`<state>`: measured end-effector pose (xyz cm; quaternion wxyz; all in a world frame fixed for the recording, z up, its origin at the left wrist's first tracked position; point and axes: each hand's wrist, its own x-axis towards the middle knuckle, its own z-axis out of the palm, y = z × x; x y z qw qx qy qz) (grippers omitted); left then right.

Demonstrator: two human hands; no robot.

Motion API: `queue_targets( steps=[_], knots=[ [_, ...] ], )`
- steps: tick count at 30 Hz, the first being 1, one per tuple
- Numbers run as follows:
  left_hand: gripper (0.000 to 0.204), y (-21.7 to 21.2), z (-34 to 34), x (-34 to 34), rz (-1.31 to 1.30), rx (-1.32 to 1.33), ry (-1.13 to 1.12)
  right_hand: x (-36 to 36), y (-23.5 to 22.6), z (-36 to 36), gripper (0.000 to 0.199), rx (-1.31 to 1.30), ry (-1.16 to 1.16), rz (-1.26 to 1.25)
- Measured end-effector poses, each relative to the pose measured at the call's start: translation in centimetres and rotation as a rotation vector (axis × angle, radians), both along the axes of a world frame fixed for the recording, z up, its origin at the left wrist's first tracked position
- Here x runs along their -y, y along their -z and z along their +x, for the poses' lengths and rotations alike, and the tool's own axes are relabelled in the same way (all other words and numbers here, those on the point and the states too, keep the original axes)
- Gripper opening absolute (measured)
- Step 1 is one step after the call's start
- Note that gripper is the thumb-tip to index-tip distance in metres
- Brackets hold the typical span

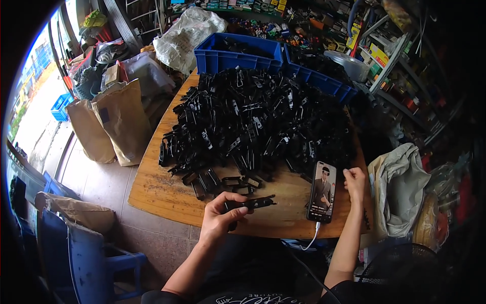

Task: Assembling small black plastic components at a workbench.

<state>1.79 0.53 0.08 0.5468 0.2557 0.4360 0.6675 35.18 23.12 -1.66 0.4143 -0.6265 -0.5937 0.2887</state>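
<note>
My left hand (221,215) is closed around a long, thin black plastic part (261,202), which sticks out to the right over the table's near side. Another dark piece shows below its fingers, partly hidden by the palm. My right hand (355,183) is curled into a loose fist at the table's right edge, just beside a phone (321,192). Whether that fist holds anything is hidden. The phone's screen is lit with a picture of a person, and a white cable (315,237) runs from its lower end. Beyond my left hand lie several loose black parts (208,180).
A big heap of black plastic parts (253,116) covers much of the wooden table (157,187). Two blue crates (238,60) stand behind it. Brown paper sacks (121,121) and a blue chair (83,253) are to the left. An open grey sack (402,187) and cluttered shelves (390,63) are on the right.
</note>
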Motion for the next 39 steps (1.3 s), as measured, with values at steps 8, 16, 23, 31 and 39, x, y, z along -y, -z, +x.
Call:
queue_targets(
  steps=[8, 16, 23, 31, 39],
  knots=[
    [0.021, -0.7, 1.6, -0.3, -0.091, 0.011, -0.066, 13.0, -7.6, -11.3, 0.014, -0.137, -0.376, 0.247],
    [0.026, -0.7, 2.5, 0.7, 0.042, -0.207, -0.079, 15.3, -5.3, -18.0, 0.018, 0.062, -0.537, 0.422],
    [0.025, -1.3, 0.7, 0.7, -0.018, 0.148, -0.068, 12.8, -6.1, -18.5, 0.024, 0.244, -0.456, 0.374],
    [0.033, -0.7, -2.0, 0.5, 0.045, 0.144, -0.195, 11.0, -3.4, -20.4, 0.011, 0.547, -0.750, 0.541],
    [0.041, -0.2, -2.0, 0.3, 0.034, 0.094, -0.209, 11.5, -3.8, -19.1, 0.006, 0.353, -0.697, 0.460]
  ],
)
